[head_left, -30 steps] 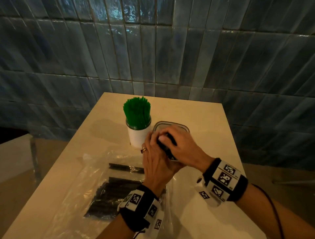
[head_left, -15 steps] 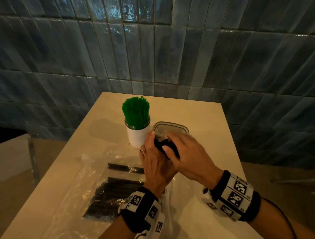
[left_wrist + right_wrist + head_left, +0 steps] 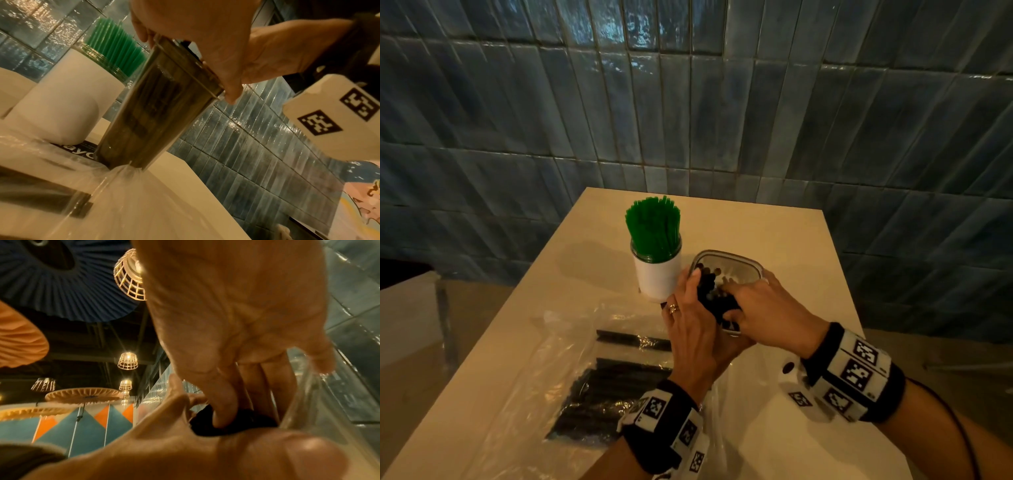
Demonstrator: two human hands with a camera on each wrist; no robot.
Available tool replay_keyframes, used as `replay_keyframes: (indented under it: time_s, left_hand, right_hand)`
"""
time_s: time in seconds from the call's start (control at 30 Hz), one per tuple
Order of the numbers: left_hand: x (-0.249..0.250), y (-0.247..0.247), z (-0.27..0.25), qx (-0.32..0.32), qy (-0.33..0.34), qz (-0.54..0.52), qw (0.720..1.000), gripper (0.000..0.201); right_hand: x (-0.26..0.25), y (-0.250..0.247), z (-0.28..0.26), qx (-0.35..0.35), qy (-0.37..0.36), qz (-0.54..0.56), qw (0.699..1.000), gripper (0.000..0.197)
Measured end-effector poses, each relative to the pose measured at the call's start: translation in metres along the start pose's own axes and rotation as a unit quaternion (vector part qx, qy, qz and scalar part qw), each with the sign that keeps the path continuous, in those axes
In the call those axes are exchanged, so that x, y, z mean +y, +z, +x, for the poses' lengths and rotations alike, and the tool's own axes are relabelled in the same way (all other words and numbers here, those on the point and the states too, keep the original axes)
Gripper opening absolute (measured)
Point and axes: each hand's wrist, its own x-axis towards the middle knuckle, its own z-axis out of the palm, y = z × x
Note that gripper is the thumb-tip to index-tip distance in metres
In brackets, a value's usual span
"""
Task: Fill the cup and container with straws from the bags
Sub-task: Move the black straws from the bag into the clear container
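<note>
Straws are all over this table (image 3: pixel 774 240): the bag (image 3: pixel 534 377) nearest us with a black pile inside, the cup (image 3: pixel 657 277) rammed with green straws (image 3: pixel 654 229), and the container (image 3: pixel 726 253) just right of it. Our left hand (image 3: pixel 695 329) curls round the black straws (image 3: pixel 709 284) at the rim, and our right hand (image 3: pixel 767 308) has bent fingers digging into their tops. Shove too hard and we reckon the container tips, or straws splay out over the rim.

Cup (image 3: pixel 657 277) just left of container (image 3: pixel 743 270) (bag (image 3: pixel 571 387) nearer, on table (image 3: pixel 774 240))
</note>
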Motion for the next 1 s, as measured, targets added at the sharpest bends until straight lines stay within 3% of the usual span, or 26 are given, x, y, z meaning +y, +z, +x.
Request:
replay_keyframes:
  time_s: [0.27,0.43,0.73,0.87,1.0]
  left_hand:
    - [-0.001,-0.001,0.001,0.004,-0.014,-0.006,1.000,0.115]
    - [-0.001,-0.001,0.000,0.002,0.020,-0.008,1.000,0.119]
    - [-0.001,0.002,0.000,0.014,0.014,0.008,1.000,0.110]
    - [0.004,0.003,-0.001,0.028,0.029,-0.003,0.999,0.110]
    - [-0.002,0.004,-0.001,0.003,0.014,0.002,1.000,0.113]
  right_hand:
    - [0.005,-0.008,0.003,0.135,0.025,0.109,0.984,0.019]
    - [-0.001,0.005,0.005,-0.008,0.004,0.063,0.998,0.038]
    - [0.002,-0.005,0.013,0.114,0.016,0.055,0.992,0.036]
    - [-0.004,-0.004,0.021,0.065,0.007,0.071,0.995,0.045]
    - [-0.002,0.001,0.019,0.088,-0.054,0.048,0.994,0.031]
